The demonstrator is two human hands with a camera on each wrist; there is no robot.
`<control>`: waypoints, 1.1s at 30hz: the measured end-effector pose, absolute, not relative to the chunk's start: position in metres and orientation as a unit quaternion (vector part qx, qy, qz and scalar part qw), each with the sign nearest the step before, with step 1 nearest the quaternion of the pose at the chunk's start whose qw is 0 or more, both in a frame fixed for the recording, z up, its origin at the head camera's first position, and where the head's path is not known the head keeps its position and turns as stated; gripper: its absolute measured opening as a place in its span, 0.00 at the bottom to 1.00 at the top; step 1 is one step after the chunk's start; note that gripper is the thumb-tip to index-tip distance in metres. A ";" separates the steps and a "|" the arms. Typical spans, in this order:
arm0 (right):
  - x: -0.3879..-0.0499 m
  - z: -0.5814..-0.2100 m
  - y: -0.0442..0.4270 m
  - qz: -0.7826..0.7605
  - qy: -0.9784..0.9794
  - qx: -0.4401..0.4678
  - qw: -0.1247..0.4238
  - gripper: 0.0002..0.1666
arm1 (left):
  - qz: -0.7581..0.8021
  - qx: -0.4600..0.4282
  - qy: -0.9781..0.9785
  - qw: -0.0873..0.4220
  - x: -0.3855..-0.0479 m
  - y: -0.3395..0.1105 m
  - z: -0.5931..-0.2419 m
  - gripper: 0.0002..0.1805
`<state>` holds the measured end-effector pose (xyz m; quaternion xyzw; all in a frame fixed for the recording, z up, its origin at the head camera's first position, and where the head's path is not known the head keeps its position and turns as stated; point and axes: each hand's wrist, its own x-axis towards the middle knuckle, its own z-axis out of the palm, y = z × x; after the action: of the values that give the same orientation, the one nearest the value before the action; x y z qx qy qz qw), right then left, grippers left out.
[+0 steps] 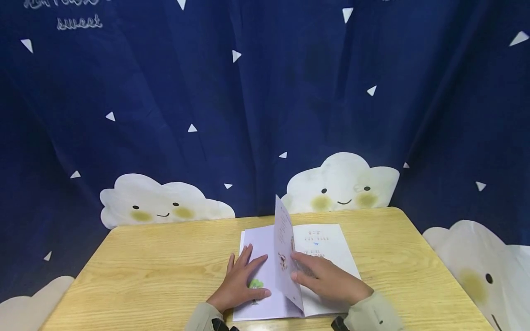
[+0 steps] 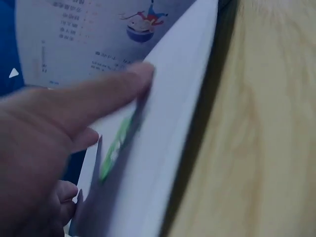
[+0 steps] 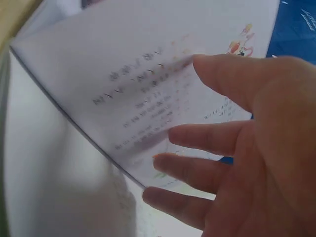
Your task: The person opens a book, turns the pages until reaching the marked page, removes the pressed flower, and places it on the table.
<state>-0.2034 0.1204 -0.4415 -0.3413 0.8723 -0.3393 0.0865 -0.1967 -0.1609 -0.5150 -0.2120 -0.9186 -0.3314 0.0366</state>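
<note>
An open book (image 1: pixel 327 276) lies on the table, with one page (image 1: pixel 285 253) standing nearly upright at its middle. My left hand (image 1: pixel 241 284) rests with spread fingers on the left page, beside a small green tree picture (image 1: pixel 256 283). The left wrist view shows that hand (image 2: pixel 74 108) over the pale page (image 2: pixel 163 108). On the right side of the raised page is my right hand (image 1: pixel 331 279), its fingertips against the sheet. In the right wrist view this hand's (image 3: pixel 237 133) fingers are extended and apart along the printed page (image 3: pixel 143 64).
The wooden table (image 1: pixel 165 262) extends to both sides of the book. Behind it hangs a dark blue curtain (image 1: pixel 256 115) with white triangles and smiling clouds.
</note>
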 end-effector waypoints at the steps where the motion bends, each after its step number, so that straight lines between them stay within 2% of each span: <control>1: -0.202 -0.443 0.119 -0.339 0.872 -0.341 0.090 0.36 | -0.346 -0.207 -0.915 0.033 -0.196 -0.161 -0.515 0.40; 5: -0.197 -0.446 0.115 -0.338 0.873 -0.339 0.095 0.37 | -0.445 -0.168 -0.879 0.026 -0.198 -0.162 -0.513 0.26; 14: -0.194 -0.452 0.109 -0.326 0.887 -0.311 0.102 0.39 | -0.704 -0.079 -0.706 -0.004 -0.203 -0.164 -0.505 0.34; 22: -0.192 -0.459 0.100 -0.316 0.892 -0.313 0.087 0.38 | -0.719 -0.075 -0.691 0.011 -0.206 -0.165 -0.506 0.35; 29: -0.191 -0.466 0.096 -0.277 0.901 -0.326 0.075 0.38 | -0.698 -0.086 -0.710 -0.016 -0.207 -0.163 -0.501 0.34; 33: -0.190 -0.468 0.095 -0.273 0.900 -0.333 0.066 0.37 | -0.685 -0.095 -0.722 0.000 -0.207 -0.162 -0.502 0.31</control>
<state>-0.1905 0.0954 -0.4685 -0.3330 0.9002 -0.2727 0.0658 -0.2073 -0.1619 -0.5025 -0.0954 -0.7225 -0.6848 -0.0002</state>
